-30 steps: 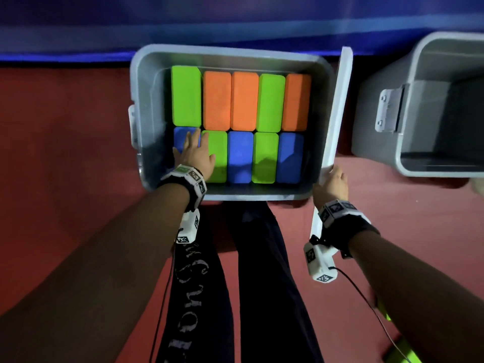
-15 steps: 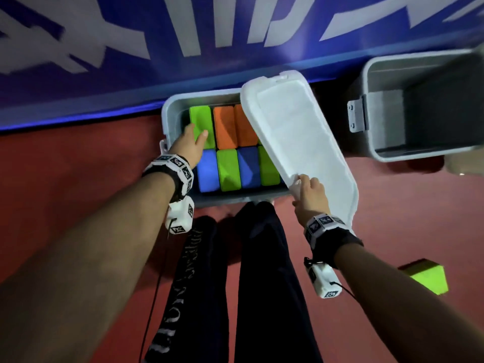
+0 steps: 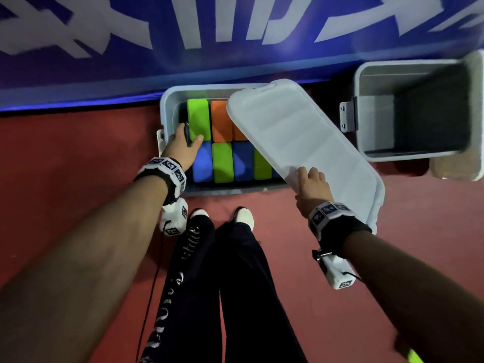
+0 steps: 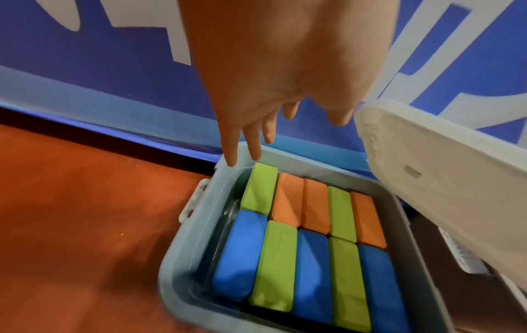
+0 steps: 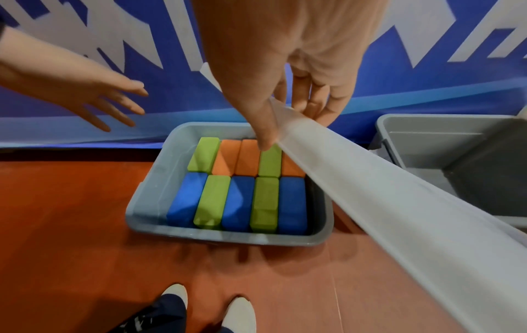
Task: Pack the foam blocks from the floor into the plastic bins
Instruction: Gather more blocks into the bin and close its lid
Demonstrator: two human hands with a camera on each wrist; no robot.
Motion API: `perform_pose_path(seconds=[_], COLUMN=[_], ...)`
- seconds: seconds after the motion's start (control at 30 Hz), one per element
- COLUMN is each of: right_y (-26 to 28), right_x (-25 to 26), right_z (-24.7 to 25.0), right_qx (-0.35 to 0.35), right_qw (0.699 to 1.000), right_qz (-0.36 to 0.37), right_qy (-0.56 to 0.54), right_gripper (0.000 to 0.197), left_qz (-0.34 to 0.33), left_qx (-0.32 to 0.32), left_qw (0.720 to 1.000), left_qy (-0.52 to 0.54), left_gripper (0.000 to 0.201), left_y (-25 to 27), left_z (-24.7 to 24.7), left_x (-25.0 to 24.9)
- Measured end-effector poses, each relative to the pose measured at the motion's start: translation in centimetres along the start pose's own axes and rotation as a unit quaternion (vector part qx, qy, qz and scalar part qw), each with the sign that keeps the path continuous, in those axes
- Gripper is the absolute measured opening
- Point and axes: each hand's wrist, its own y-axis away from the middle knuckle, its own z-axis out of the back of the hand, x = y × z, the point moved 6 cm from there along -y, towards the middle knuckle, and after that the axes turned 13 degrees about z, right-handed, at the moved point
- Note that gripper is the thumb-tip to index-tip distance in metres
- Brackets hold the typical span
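Note:
A grey plastic bin point(image 3: 167, 111) on the red floor holds two rows of foam blocks: green point(image 3: 198, 119) and orange point(image 3: 221, 120) at the back, blue point(image 3: 202, 161) and green at the front. My right hand point(image 3: 309, 179) grips the near edge of the white lid point(image 3: 301, 142), which hangs tilted over the bin's right part and hides the blocks there. In the right wrist view the thumb point(image 5: 265, 126) lies on the lid point(image 5: 399, 202) with the fingers beneath. My left hand point(image 3: 187, 142) hovers with straight fingers point(image 4: 250, 144) over the bin's left rim point(image 4: 182, 247), holding nothing.
A second grey bin point(image 3: 366, 79) stands empty to the right, with a pale flat object point(image 3: 455, 166) beside it. A blue banner wall runs right behind both bins. My feet point(image 3: 243, 214) stand just before the packed bin. A loose green block point(image 3: 415, 357) lies at the lower right.
The lid went from standing on edge beside the bin to slanting across its right half. My left hand lifted off the front blue block and rose toward the left rim.

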Motion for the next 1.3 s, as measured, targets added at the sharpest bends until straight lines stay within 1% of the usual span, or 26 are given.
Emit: perform_pose_path(seconds=[0.07, 0.13, 0.2, 0.3, 0.4, 0.5, 0.57, 0.6, 0.67, 0.7, 0.77, 0.83, 0.87, 0.9, 0.97, 1.0, 1.03, 1.07, 1.1, 1.13, 1.23, 1.3], right_y=[0.4, 0.7, 1.2, 2.7, 3.8, 3.7, 3.2, 2.8, 2.0, 1.7, 0.5, -0.6, -1.6, -2.4, -4.1, -4.8, -5.2, -5.6, -6.0, -6.3, -7.7, -9.0], right_x=[-0.7, -0.7, -0.2, 0.4, 1.2, 2.2, 3.2, 3.7, 5.1, 5.8, 6.7, 7.7, 8.2, 8.5, 9.1, 9.2, 9.0, 8.6, 8.2, 7.9, 7.0, 6.0], right_z=[1.8, 3.0, 3.3, 3.2, 3.1, 2.7, 2.2, 1.9, 1.3, 0.9, 0.1, -0.2, -0.6, -1.2, -2.2, -2.4, -2.7, -3.4, -3.8, -4.1, -5.5, -6.2], right_qx=[-0.02, -0.03, -0.02, -0.007, 0.014, 0.04, 0.056, 0.056, 0.033, 0.026, 0.01, -0.011, -0.015, -0.013, 0.024, 0.022, 0.035, 0.071, 0.093, 0.098, 0.085, 0.074], right_qw=[1.0, 1.0, 0.999, 0.998, 0.994, 0.984, 0.972, 0.965, 0.951, 0.944, 0.927, 0.918, 0.917, 0.92, 0.933, 0.935, 0.938, 0.942, 0.947, 0.952, 0.958, 0.964], right_qz=[-0.004, 0.002, 0.017, 0.049, 0.098, 0.149, 0.193, 0.218, 0.278, 0.303, 0.341, 0.359, 0.366, 0.367, 0.347, 0.339, 0.324, 0.303, 0.281, 0.265, 0.239, 0.221], right_qy=[-0.007, 0.0, 0.019, 0.032, 0.051, 0.087, 0.122, 0.132, 0.128, 0.13, 0.155, 0.168, 0.155, 0.135, 0.096, 0.1, 0.114, 0.123, 0.121, 0.119, 0.131, 0.13], right_gripper=[0.052, 0.049, 0.05, 0.054, 0.056, 0.059, 0.066, 0.07, 0.078, 0.078, 0.068, 0.053, 0.054, 0.06, 0.077, 0.087, 0.095, 0.098, 0.095, 0.091, 0.077, 0.073], left_qz=[-0.009, -0.02, -0.024, -0.018, 0.0, 0.026, 0.047, 0.064, 0.089, 0.097, 0.117, 0.119, 0.12, 0.113, 0.093, 0.081, 0.071, 0.065, 0.058, 0.047, 0.002, -0.018], left_qx=[0.009, 0.023, 0.025, 0.007, -0.03, -0.043, -0.031, -0.024, -0.013, -0.009, -0.007, -0.009, -0.006, 0.0, 0.01, 0.009, 0.003, -0.003, -0.008, -0.015, -0.058, -0.086], left_qw=[1.0, 0.999, 0.999, 0.999, 0.997, 0.994, 0.996, 0.996, 0.996, 0.995, 0.993, 0.993, 0.993, 0.993, 0.995, 0.996, 0.997, 0.997, 0.996, 0.995, 0.991, 0.988], left_qy=[-0.007, -0.012, -0.012, 0.027, 0.077, 0.094, 0.075, 0.061, 0.03, 0.018, 0.004, -0.01, -0.015, -0.018, -0.018, -0.023, -0.035, -0.052, -0.069, -0.085, -0.118, -0.126], left_gripper=[0.064, 0.065, 0.067, 0.068, 0.064, 0.056, 0.06, 0.062, 0.059, 0.059, 0.065, 0.07, 0.071, 0.07, 0.066, 0.064, 0.062, 0.061, 0.061, 0.061, 0.058, 0.056], left_y=[1.4, 2.0, 2.6, 3.5, 3.8, 3.3, 2.6, 2.2, 1.6, 1.3, 0.9, 0.2, -0.5, -0.9, -1.6, -1.9, -2.1, -2.3, -2.5, -2.7, -3.3, -3.9], left_z=[-0.6, -1.1, -1.1, -0.1, 2.0, 3.5, 3.7, 3.6, 3.1, 2.9, 2.4, 2.0, 1.5, 1.0, -0.1, -0.6, -1.0, -1.5, -2.1, -2.6, -3.5, -3.9], left_x=[-1.3, -2.3, -3.1, -4.1, -4.3, -3.2, -1.8, -0.7, 1.5, 2.4, 3.9, 5.1, 5.7, 6.1, 6.6, 6.6, 6.7, 6.7, 6.8, 6.7, 6.6, 6.9])
